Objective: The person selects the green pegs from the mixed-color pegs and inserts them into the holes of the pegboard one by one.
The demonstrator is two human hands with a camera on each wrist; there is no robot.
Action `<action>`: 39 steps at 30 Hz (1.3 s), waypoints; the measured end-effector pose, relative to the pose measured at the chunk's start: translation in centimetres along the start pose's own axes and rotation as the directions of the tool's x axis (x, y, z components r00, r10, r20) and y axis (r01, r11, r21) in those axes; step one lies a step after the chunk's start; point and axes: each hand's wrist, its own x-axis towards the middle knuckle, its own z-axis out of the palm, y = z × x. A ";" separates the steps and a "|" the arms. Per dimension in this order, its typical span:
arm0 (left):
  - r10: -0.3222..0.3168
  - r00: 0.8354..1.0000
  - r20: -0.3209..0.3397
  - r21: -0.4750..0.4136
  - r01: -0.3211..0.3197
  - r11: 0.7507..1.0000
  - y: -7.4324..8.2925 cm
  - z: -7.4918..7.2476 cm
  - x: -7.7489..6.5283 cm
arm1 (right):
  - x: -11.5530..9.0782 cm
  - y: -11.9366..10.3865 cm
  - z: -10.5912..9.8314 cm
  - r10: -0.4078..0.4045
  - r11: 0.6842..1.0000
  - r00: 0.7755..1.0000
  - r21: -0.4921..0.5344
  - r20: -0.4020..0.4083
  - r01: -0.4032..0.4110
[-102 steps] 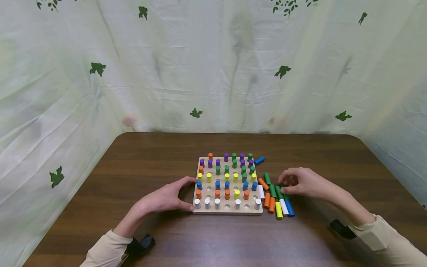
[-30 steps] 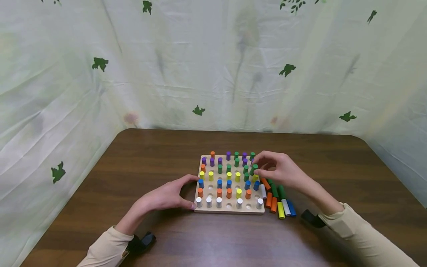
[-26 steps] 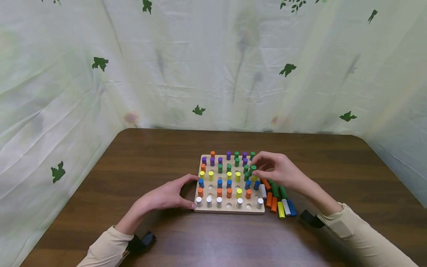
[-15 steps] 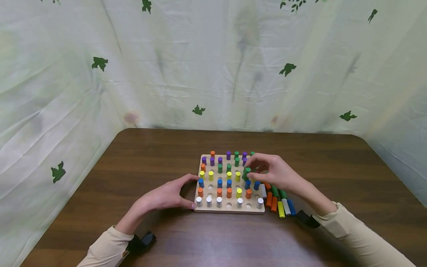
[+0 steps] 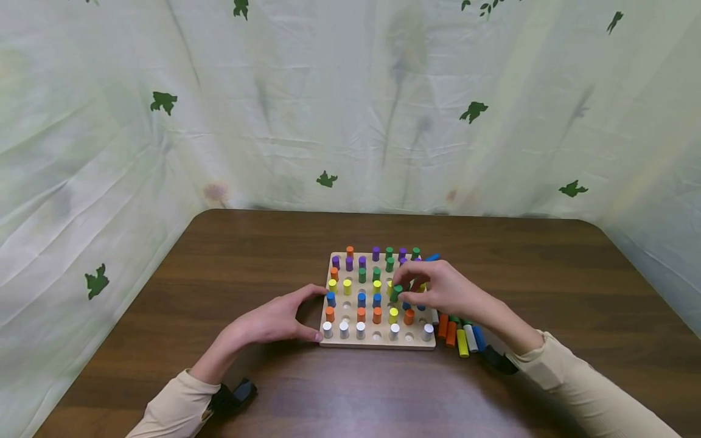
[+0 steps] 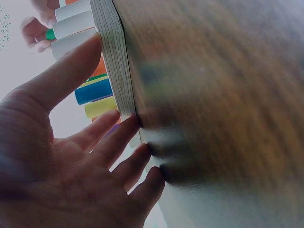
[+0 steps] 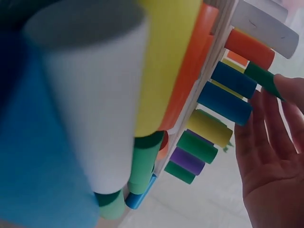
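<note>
On the brown wood-grain table (image 5: 383, 392), a pale wooden pegboard (image 5: 350, 342) is lying flat, with many coloured pegs standing in it. Along its left side, the left hand (image 5: 274, 318) is resting with fingers spread and nearly straight, its thumb touching near the front corner; it is bracing and not gripping anything, so in my judgement the board may slide if a strong push is coming from the other side. Over the board's right half, the right hand (image 5: 438, 287) is curling its fingers and pinching one green peg (image 5: 397, 294) between thumb and fingertips. To the right of the board, a group of loose pegs (image 5: 462, 343) is lying on the table; the black wrist camera (image 5: 499, 361) is hanging close beside them, so a low wrist could be brushing them and making them roll. Near a gap in the blue row, close to a blue peg (image 5: 376, 300), the pinched peg is leaning a little; whether its lower end is entering a hole, I cannot tell. If it is going down slanted, the end could be catching on the hole's rim, and the bent fingers could be knocking a neighbour, such as the standing yellow peg (image 5: 393, 316).
</note>
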 end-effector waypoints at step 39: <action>0.000 1.000 0.002 0.001 0.000 1.000 0.0 0.0 0.0 | 0.5 -0.1 0.2 0.068 0.992 0.990 -0.113 0.121 -0.054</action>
